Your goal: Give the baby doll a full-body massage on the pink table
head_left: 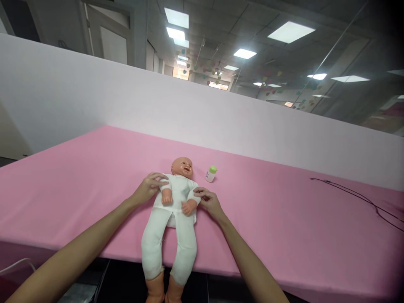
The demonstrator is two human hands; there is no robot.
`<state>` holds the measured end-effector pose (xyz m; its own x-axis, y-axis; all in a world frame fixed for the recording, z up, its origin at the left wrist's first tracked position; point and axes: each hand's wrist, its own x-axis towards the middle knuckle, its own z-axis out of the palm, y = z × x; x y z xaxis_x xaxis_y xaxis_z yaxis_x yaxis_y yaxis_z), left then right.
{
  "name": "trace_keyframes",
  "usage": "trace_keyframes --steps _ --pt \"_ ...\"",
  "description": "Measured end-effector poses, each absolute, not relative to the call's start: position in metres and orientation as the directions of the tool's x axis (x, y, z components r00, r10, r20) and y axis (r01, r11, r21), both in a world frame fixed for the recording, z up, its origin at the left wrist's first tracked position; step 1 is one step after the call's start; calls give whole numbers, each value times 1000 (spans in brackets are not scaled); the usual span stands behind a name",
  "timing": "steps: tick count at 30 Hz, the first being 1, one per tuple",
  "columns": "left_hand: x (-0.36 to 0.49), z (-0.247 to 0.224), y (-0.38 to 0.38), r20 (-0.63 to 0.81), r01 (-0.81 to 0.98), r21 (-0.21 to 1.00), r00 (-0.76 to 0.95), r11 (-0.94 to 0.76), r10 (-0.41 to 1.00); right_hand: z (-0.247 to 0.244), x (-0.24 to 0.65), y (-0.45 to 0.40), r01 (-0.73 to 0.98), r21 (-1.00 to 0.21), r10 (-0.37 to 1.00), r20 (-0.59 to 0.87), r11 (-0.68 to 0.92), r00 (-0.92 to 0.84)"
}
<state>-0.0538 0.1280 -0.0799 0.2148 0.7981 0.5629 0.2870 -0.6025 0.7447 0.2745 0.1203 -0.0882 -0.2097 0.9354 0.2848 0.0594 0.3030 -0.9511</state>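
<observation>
A baby doll [182,191] in a white top and white trousers lies face up on the pink-covered table [268,223], its feet hanging past the front edge. My left hand [150,188] is closed on the doll's sleeved arm at the left of the view, below the shoulder. On the other side, my right hand [210,201] has its fingers curled on the other sleeved arm, near the elbow. Both of the doll's forearms lie bent over its belly. Beside its head stands a small white bottle with a green cap [211,173], apart from my hands.
Thin black cables [353,192] lie on the table at the right. A white partition wall [202,113] runs along the back, with glass above it. A dark seat [123,282] is below the front edge, and a white cord [19,263] hangs at the lower left.
</observation>
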Motion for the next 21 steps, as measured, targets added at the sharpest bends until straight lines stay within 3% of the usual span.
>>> trace_keyframes --steps 4,7,10,14,17,21 --pt "-51 -82 125 607 343 656 289 -672 741 -89 272 119 62 -938 921 320 341 -223" --pt "-53 -88 129 584 308 750 106 -585 805 -91 273 123 -1 -963 959 269 270 -84" --pt "-57 -94 137 462 198 879 -133 -433 877 -95 278 129 -132 -974 980 172 184 98" --pt "-62 -98 144 324 97 946 -240 -310 915 -97 282 134 -217 -968 984 98 129 150" --pt "-61 -97 142 411 186 906 -173 -381 895 -93 279 130 -129 -971 979 192 199 63" --pt "-52 -94 133 658 347 659 164 -667 735 -88 274 121 53 -945 934 308 322 -181"
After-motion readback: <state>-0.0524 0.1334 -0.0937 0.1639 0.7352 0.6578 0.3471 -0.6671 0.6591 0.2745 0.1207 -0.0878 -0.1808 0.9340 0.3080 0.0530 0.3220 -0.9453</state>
